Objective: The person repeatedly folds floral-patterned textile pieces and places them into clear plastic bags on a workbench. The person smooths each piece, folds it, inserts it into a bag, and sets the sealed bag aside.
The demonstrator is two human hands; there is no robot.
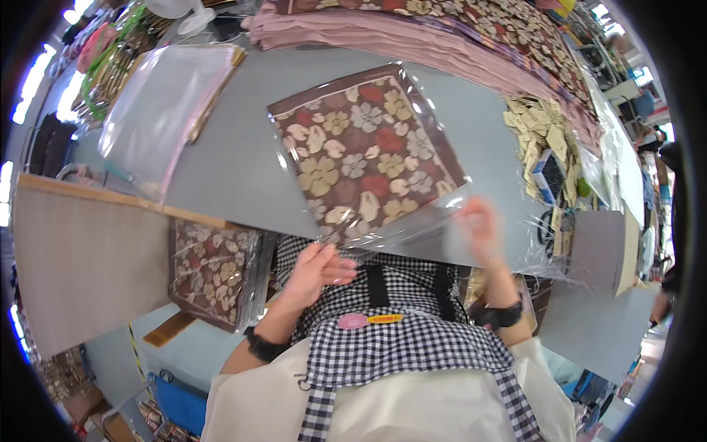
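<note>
A folded brown floral cloth (pixel 370 154) lies in a clear plastic bag on the grey table (pixel 221 182), turned at a slant. My left hand (pixel 319 272) is at the bag's lower left corner, thumb and forefinger pinching the plastic there. On the other side, my right hand (pixel 479 229) is blurred, beside the loose plastic flap (pixel 425 221) at the bag's lower right corner; whether its fingers grip the film cannot be told.
Empty clear bags (pixel 165 105) lie in a pile at the left. Pink and floral cloths (pixel 386 38) are stacked at the back. Paper tags (pixel 536 132), a small blue box (pixel 547 177) and black-handled scissors (pixel 545 229) are at the right. Bagged floral cloths (pixel 212 271) stand below the table edge.
</note>
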